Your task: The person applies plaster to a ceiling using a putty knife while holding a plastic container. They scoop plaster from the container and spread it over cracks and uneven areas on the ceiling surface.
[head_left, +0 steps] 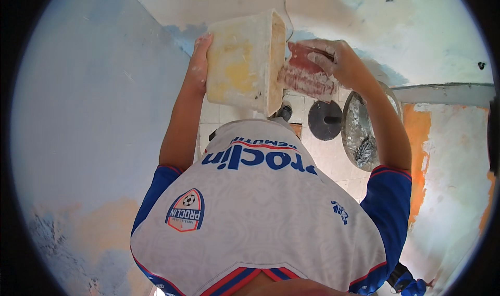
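A pale, yellow-stained plastic tub (234, 61) hangs tipped on its side before my chest, its opening turned to the right. My left hand (201, 61) grips it along the left side, the fingers mostly hidden behind it. In my right hand (337, 63) is a red spreader (307, 77), whose lower part is coated with whitish paste. The spreader's left edge is at the tub's rim, but I cannot tell whether they touch. Whitish smears mark both hands. The tub's inside shows only as a narrow strip.
On the tiled floor (333, 155) below are a dark round disc (320, 124) with a bar across it and an oval basin (358, 124). Patchy blue-white wall (94, 114) fills the left. Orange-patched wall (416, 155) stands right. A cord (286, 4) hangs ahead. Dark and blue cloth (409, 281) shows lower right.
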The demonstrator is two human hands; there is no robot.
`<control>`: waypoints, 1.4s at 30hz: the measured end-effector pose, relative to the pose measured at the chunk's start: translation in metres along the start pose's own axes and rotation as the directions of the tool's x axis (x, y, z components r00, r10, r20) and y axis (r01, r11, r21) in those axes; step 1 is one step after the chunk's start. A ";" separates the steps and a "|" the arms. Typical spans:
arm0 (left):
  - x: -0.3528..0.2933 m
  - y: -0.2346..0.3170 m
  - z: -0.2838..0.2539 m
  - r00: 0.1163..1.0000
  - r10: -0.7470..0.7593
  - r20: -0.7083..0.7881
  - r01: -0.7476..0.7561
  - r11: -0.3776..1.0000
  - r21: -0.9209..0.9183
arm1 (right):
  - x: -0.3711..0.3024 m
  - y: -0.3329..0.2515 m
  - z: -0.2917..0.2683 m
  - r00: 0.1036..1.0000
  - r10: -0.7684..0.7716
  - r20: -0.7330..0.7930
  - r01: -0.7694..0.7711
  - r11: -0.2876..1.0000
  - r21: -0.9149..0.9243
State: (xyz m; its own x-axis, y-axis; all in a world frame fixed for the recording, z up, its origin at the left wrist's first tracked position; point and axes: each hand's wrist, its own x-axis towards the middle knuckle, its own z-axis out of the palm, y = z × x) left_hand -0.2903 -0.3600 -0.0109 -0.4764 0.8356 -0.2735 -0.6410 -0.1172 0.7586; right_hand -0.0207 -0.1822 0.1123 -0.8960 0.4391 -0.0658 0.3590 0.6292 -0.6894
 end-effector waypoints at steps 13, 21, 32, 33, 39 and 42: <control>0.010 -0.016 0.023 0.999 -0.021 0.031 0.022 0.999 -0.035 | 0.004 0.052 0.016 0.952 0.058 0.299 -0.218 0.815 0.537; 0.025 -0.064 0.014 0.992 -0.057 0.116 0.053 0.998 0.040 | -0.037 0.097 0.018 0.961 0.148 0.232 -0.274 0.447 0.852; 0.082 -0.137 0.067 0.964 -0.216 0.157 0.255 0.919 -0.301 | -0.047 0.164 -0.012 0.861 0.359 -0.360 0.400 -0.042 0.916; 0.079 -0.154 0.067 0.954 -0.224 0.199 0.280 0.901 -0.330 | -0.056 0.168 -0.013 0.859 0.366 -0.356 0.396 -0.036 0.918; 0.097 -0.157 0.147 0.931 -0.254 0.264 0.339 0.872 -0.355 | -0.064 0.179 -0.064 0.846 0.386 -0.368 0.329 0.166 0.930; 0.131 -0.185 0.160 0.918 -0.217 0.332 0.319 0.901 -0.294 | -0.071 0.199 -0.090 0.809 0.425 -0.407 0.323 0.258 0.911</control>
State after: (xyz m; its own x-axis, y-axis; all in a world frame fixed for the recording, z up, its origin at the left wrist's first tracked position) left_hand -0.1381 -0.1435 -0.0924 -0.0985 0.9707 -0.2192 -0.9063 0.0035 0.4226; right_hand 0.1376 -0.0300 0.0450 -0.4658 0.8834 -0.0521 -0.4346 -0.2797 -0.8561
